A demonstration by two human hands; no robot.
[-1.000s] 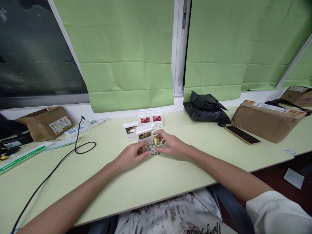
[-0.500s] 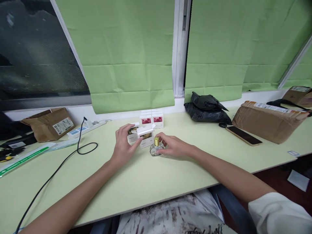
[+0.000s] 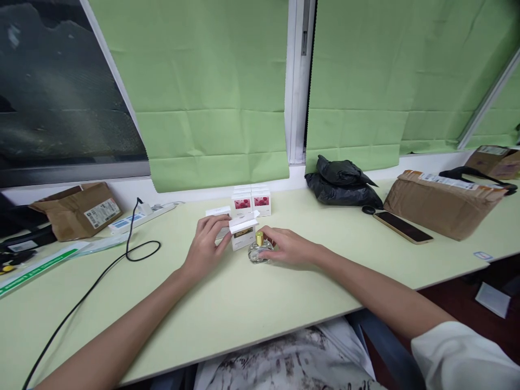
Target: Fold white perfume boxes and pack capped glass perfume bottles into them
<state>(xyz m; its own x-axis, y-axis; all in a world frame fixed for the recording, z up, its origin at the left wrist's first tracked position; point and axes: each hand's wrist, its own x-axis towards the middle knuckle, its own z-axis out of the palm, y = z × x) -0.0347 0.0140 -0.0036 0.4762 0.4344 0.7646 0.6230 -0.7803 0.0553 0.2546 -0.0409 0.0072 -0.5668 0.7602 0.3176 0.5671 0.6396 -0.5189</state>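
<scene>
A clear glass perfume bottle (image 3: 257,252) with a gold cap stands on the table, my right hand (image 3: 286,246) closed around its right side. Just behind and left of the bottle is a small white perfume box (image 3: 244,240), its top flaps raised and a dark picture on its front. My left hand (image 3: 208,241) is at this box's left edge, thumb toward the front and fingers curled behind, partly out of sight. A second white box (image 3: 218,210) stands behind those fingers, mostly covered by them.
White boxes with red pictures (image 3: 252,202) stand grouped at the back. To the right are black plastic bags (image 3: 343,181), a phone (image 3: 403,227) and a brown carton (image 3: 442,203). On the left are an open carton (image 3: 77,211), a power strip (image 3: 140,216) and a black cable (image 3: 101,276).
My left hand's fingers have drawn in and come lower beside the open box, uncovering the top of the box behind. My right hand stays on the bottle. The whole view shifts slightly.
</scene>
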